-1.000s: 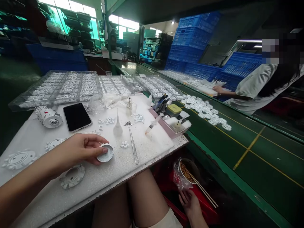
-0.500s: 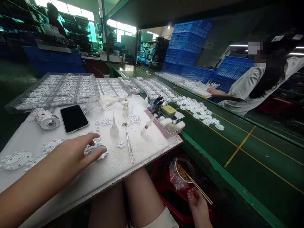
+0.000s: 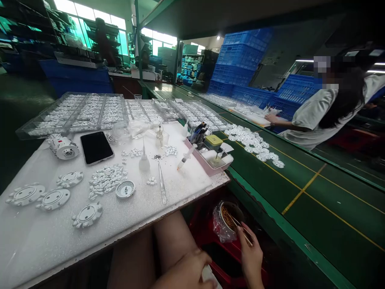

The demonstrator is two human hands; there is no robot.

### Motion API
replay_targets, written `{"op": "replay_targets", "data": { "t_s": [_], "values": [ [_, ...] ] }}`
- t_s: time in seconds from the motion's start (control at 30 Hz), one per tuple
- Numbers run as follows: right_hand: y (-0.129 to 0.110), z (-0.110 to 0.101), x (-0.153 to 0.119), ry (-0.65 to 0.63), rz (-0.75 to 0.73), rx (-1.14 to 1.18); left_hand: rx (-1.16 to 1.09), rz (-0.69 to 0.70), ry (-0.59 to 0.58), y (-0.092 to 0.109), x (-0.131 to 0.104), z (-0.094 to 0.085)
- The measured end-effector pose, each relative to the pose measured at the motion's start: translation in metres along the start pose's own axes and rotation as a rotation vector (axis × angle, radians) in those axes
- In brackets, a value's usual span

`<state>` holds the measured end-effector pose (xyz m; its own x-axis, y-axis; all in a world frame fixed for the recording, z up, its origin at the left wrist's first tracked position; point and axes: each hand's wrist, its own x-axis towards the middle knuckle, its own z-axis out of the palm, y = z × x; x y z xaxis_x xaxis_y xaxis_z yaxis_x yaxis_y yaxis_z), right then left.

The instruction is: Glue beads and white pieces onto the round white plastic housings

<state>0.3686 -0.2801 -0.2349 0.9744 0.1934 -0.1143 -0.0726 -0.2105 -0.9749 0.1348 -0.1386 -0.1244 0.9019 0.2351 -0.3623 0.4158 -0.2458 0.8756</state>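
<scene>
My right hand (image 3: 251,251) is closed around a pair of wooden chopsticks (image 3: 247,237). Their far ends reach into a round bowl of noodles (image 3: 227,216), which has clear plastic film around its side and stands low beside the bench. Over my lap, my left hand (image 3: 188,271) is curled and smeared by motion, next to the pale hem of my shorts (image 3: 207,274); its grip is unclear. On the white foam bench top (image 3: 129,224) lie several white flower-edged discs (image 3: 87,214), a pile of small white pieces (image 3: 106,178) and a round metal-rimmed cup (image 3: 125,189).
Tweezers (image 3: 162,182), a squeeze bottle (image 3: 144,160), a syringe (image 3: 185,156) and a phone (image 3: 96,147) rest on the foam. A pink tool box (image 3: 210,166) stands by the green conveyor (image 3: 288,176). Filled clear trays (image 3: 75,112) line the back. A co-worker (image 3: 319,108) sits across.
My left hand has left the metal-rimmed cup and come down over my lap, uncovering the discs and pile. My right hand has risen slightly and taken hold of the chopsticks.
</scene>
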Motion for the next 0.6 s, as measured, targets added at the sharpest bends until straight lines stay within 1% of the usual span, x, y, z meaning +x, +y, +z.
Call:
{"op": "replay_targets", "data": {
  "t_s": [0.07, 0.13, 0.17, 0.23, 0.3, 0.43, 0.5, 0.6],
  "values": [
    [-0.001, -0.003, 0.008, -0.049, -0.029, -0.053, 0.006, -0.085, 0.058, 0.005, 0.054, 0.023],
    [-0.003, -0.006, 0.017, -0.1, -0.071, -0.102, 0.042, -0.151, 0.123, 0.009, 0.097, 0.039],
    [-0.004, -0.007, 0.02, -0.132, -0.096, -0.126, 0.067, -0.163, 0.17, 0.01, 0.113, 0.046],
    [-0.007, -0.009, 0.026, -0.194, -0.142, -0.171, 0.132, -0.153, 0.258, 0.009, 0.136, 0.057],
    [-0.012, -0.009, 0.029, -0.242, -0.181, -0.207, 0.208, -0.119, 0.283, 0.005, 0.15, 0.065],
    [-0.02, -0.005, 0.032, -0.299, -0.207, -0.234, 0.355, -0.085, 0.218, -0.002, 0.166, 0.077],
    [-0.022, -0.003, 0.034, -0.318, -0.197, -0.232, 0.412, -0.063, 0.2, -0.004, 0.167, 0.079],
    [-0.022, -0.002, 0.038, -0.318, -0.165, -0.233, 0.469, 0.031, 0.178, -0.003, 0.161, 0.079]
  ]
}}
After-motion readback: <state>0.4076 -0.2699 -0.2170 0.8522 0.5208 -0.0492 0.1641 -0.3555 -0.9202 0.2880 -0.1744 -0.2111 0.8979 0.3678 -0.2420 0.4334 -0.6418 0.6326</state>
